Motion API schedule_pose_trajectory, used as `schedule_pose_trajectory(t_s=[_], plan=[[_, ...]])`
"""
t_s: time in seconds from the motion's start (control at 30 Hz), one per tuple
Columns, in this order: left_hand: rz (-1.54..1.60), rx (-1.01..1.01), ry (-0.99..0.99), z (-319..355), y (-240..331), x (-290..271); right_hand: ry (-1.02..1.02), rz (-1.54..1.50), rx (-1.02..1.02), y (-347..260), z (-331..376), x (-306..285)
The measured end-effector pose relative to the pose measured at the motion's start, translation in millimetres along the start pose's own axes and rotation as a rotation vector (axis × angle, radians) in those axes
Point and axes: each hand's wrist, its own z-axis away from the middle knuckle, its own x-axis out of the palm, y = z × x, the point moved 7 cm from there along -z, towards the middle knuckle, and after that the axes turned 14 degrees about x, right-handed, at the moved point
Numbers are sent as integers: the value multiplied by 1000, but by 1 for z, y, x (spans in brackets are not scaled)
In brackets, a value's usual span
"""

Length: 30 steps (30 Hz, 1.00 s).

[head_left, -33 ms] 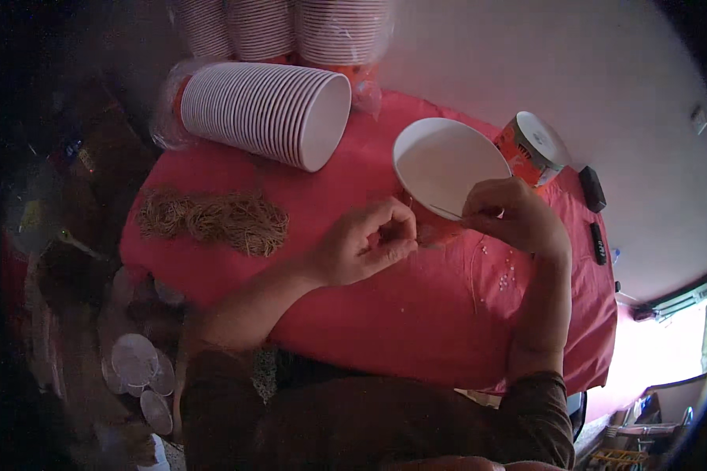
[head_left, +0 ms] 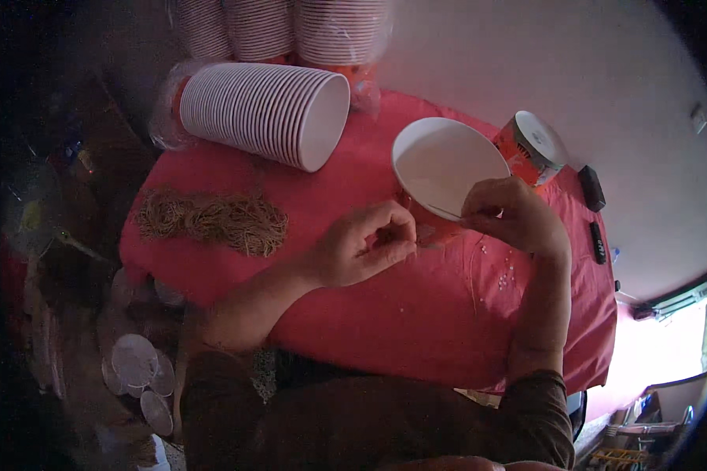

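Note:
In front of me a paper bucket (head_left: 440, 161), white inside and reddish outside, stands tilted with its mouth toward me. My right hand (head_left: 514, 216) is at its right rim, thumb and fingers pinched on a thin needle-like rod (head_left: 445, 212) that points left across the near rim. Left of the bucket's near side, my left hand (head_left: 373, 243) has its fingers curled and the tips together; whatever they pinch is too small to make out. Under my right wrist lie several tiny white beads (head_left: 507, 275) and a pale thread (head_left: 473, 275).
A nested stack of white paper buckets (head_left: 259, 114) lies on its side, and wrapped stacks (head_left: 342, 31) rise behind it. At left is a brown twine bundle (head_left: 212, 222). A closed printed tub (head_left: 536, 149) and dark objects (head_left: 591, 188) edge the red-covered table (head_left: 353, 322) at right.

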Motion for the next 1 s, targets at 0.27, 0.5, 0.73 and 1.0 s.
schedule_pose_trajectory(t_s=[0.27,0.5,0.73,1.0], plan=[[-61,224,91,-7,43,-14,-46,-74,-17,0,1,1],[256,-273,384,-7,-19,-24,146,-244,-11,-4,-1,-4],[217,-350,364,-16,-32,-26,160,-328,-116,-27,4,-11],[-179,-249,119,-30,-17,-18,169,-483,66,-27,-14,-8]])
